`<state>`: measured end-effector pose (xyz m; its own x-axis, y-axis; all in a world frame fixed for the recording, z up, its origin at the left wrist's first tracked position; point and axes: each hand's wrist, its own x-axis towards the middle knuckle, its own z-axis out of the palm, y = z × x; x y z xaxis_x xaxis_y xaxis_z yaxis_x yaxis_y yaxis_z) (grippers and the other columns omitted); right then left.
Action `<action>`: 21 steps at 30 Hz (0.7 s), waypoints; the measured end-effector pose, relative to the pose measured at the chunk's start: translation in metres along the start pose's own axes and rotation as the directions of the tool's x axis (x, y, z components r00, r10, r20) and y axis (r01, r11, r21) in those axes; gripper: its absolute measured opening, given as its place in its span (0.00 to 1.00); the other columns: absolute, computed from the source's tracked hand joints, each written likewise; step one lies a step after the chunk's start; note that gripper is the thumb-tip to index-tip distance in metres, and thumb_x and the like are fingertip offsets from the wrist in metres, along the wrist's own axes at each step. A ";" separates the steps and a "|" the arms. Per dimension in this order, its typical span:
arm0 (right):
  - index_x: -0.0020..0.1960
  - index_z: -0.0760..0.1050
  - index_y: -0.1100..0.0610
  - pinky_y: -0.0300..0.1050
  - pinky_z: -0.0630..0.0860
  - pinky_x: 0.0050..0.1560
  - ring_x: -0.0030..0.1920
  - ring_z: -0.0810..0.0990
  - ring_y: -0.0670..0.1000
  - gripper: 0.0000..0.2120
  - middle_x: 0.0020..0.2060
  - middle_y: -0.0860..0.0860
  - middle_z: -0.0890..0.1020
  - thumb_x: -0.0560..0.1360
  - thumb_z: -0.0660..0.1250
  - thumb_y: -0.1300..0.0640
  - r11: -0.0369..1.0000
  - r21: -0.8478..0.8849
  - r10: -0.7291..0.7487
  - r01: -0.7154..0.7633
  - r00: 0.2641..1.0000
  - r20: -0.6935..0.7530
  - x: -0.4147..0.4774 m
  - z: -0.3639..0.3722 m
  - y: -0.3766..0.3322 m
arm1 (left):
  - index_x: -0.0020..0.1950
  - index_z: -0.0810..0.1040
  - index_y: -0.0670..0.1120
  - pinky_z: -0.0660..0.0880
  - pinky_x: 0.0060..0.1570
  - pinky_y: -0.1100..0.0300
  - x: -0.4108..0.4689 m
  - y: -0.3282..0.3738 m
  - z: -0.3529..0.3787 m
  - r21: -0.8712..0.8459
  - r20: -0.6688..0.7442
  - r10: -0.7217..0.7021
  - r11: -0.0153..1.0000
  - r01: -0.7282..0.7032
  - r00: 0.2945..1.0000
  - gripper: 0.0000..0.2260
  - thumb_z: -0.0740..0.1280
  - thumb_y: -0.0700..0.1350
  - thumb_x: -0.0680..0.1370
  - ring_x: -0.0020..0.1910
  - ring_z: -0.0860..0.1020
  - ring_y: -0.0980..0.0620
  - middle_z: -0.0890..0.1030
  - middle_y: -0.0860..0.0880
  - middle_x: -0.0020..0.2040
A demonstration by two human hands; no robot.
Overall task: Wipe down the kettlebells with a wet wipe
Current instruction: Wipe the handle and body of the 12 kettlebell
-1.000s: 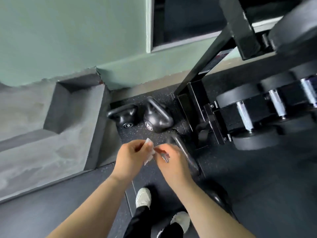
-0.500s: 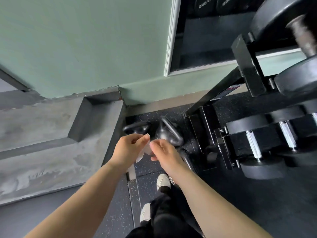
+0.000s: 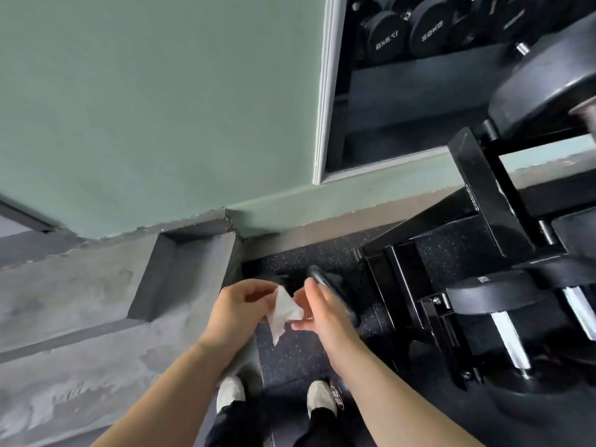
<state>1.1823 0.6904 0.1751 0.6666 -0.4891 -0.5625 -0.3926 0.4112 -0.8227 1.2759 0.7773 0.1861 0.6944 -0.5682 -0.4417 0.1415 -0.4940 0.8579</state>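
Nearest: left shoe [image 3: 230, 393] and right shoe [image 3: 317, 398] on the rubber floor [image 3: 300, 359], both forearms reaching forward over them.

Left hand [image 3: 240, 304]: fingers curled, gripping the left edge of the wet wipe [image 3: 283, 309]. Right hand [image 3: 325, 314]: fingers mostly straight, thumb and fingertips look to pinch the wipe's right corner. It's a loose hold, and the exact contact is hard to read.

Change: a second ago the wipe was a small wad between the two hands. Now it is drawn out into a wider sheet, with one corner hanging down. So it is being unfolded and is close to usable. The view has also tipped up toward the wall.

The wipe is held in the air between the hands, touching no kettlebell. My read: wiping hasn't started and the prep step is nearly done.

Just beyond the hands, the kettlebell [image 3: 322, 280] shows only its handle above the right hand. A second kettlebell [image 3: 274, 279] is a dark sliver behind the left hand. Both sit on the floor by the corner.

To the right is the dumbbell rack [image 3: 483, 204]; to the left, a concrete ledge [image 3: 96, 301]. Farthest are the green wall [image 3: 161, 108] and the mirror [image 3: 403, 91], which reflects dumbbells.

Next, likely: get the sheet into one hand and bend down to the nearest handle.
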 end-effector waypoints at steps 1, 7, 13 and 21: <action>0.42 0.71 0.52 0.46 0.77 0.49 0.40 0.77 0.46 0.07 0.39 0.46 0.78 0.74 0.60 0.49 0.996 -0.079 -0.039 0.038 0.999 -0.013 0.004 0.002 0.000 | 0.33 0.79 0.51 0.77 0.32 0.68 0.007 0.000 -0.004 0.006 0.001 0.007 1.000 -0.007 1.000 0.11 0.68 0.36 0.71 0.26 0.77 0.62 0.81 0.58 0.24; 0.43 0.73 0.54 0.25 0.67 0.29 0.34 0.72 0.42 0.03 0.33 0.45 0.75 0.73 0.61 0.60 0.974 -0.223 -0.082 0.038 0.978 -0.190 0.040 0.020 0.019 | 0.31 0.78 0.51 0.73 0.27 0.74 0.054 -0.019 -0.023 0.056 0.078 0.093 0.994 -0.097 0.993 0.11 0.70 0.36 0.69 0.24 0.76 0.62 0.79 0.56 0.25; 0.39 0.71 0.59 0.38 0.77 0.36 0.35 0.78 0.48 0.08 0.35 0.53 0.79 0.74 0.57 0.68 0.904 0.425 0.051 -0.040 0.999 -0.014 0.075 0.021 0.071 | 0.36 0.78 0.51 0.71 0.29 0.71 0.097 -0.066 -0.035 -0.009 0.274 0.031 1.000 -0.030 0.961 0.10 0.68 0.36 0.71 0.29 0.75 0.58 0.78 0.51 0.33; 0.41 0.73 0.58 0.41 0.76 0.39 0.36 0.77 0.50 0.04 0.35 0.51 0.78 0.73 0.62 0.65 0.986 0.167 0.064 -0.025 0.971 -0.231 0.211 -0.028 0.207 | 0.35 0.80 0.47 0.74 0.28 0.66 0.207 -0.238 0.044 -0.151 0.440 -0.069 0.977 0.150 0.895 0.05 0.72 0.37 0.67 0.28 0.77 0.56 0.81 0.54 0.27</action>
<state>1.2237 0.6505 -0.1158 0.4758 -0.6264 -0.6175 -0.2975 0.5460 -0.7832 1.3544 0.7485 -0.1210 0.3015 -0.7640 -0.5704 0.3492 -0.4682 0.8117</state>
